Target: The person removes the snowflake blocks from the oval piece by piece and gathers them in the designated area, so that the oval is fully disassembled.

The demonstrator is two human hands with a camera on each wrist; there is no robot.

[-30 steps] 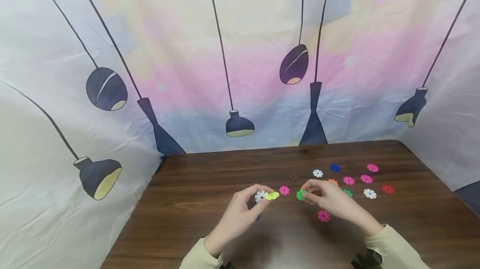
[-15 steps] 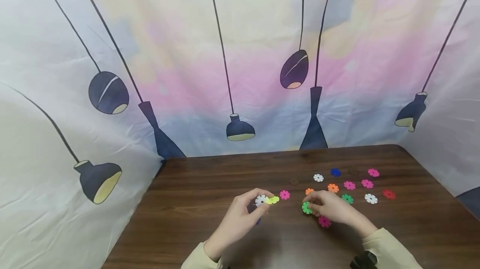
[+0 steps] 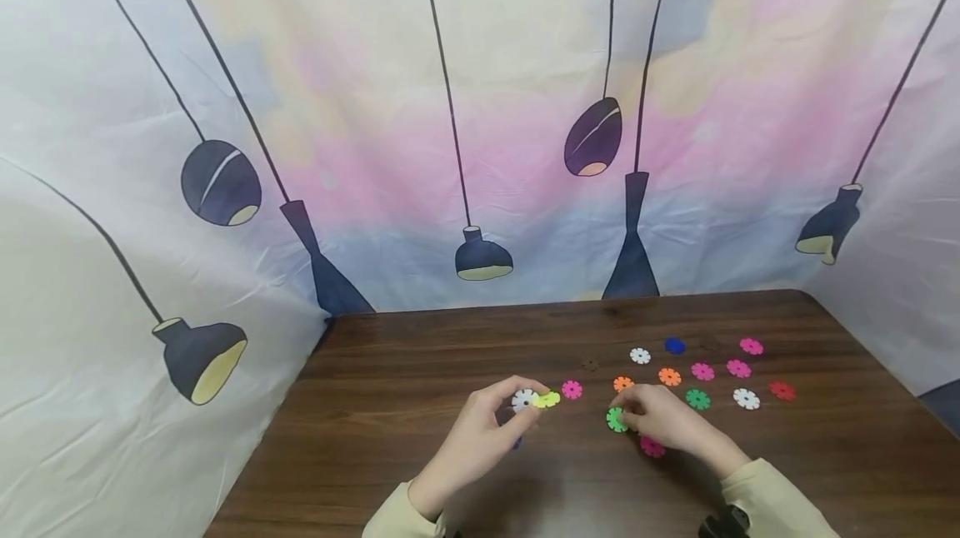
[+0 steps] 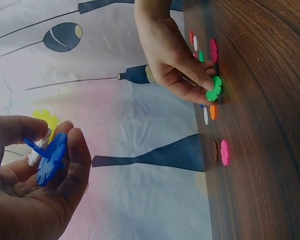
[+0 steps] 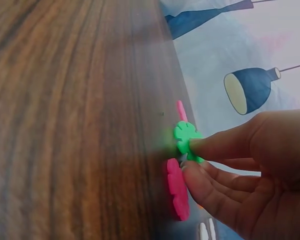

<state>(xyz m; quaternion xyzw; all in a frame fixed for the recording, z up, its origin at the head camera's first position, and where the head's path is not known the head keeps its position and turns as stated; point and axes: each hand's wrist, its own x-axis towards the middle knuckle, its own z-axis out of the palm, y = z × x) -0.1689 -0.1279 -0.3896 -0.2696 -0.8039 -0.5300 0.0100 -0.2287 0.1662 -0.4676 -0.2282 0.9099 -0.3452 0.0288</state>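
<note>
My left hand (image 3: 468, 442) holds a small joined cluster of notched plastic snowflake discs above the table. The cluster has a white disc (image 3: 522, 400), a yellow disc (image 3: 548, 400) and, seen best in the left wrist view, blue discs (image 4: 52, 161) set at angles to each other. To its right, my right hand (image 3: 669, 418) pinches a bright green disc (image 3: 616, 420) between thumb and fingers, low over the wood. A pink disc (image 3: 652, 447) lies just under that hand; in the right wrist view this pink disc (image 5: 177, 190) overlaps close to the fingertips.
Loose discs lie spread over the brown table (image 3: 390, 371), mostly right and behind: a pink disc (image 3: 572, 389) between the hands, an orange disc (image 3: 670, 376), a dark green disc (image 3: 697, 399), a red disc (image 3: 782, 391). A lamp-printed curtain (image 3: 525, 122) hangs behind.
My right hand has drawn the green disc nearer the table's front and slightly right, uncovering orange discs behind it. The left hand keeps its cluster in nearly the same place.
</note>
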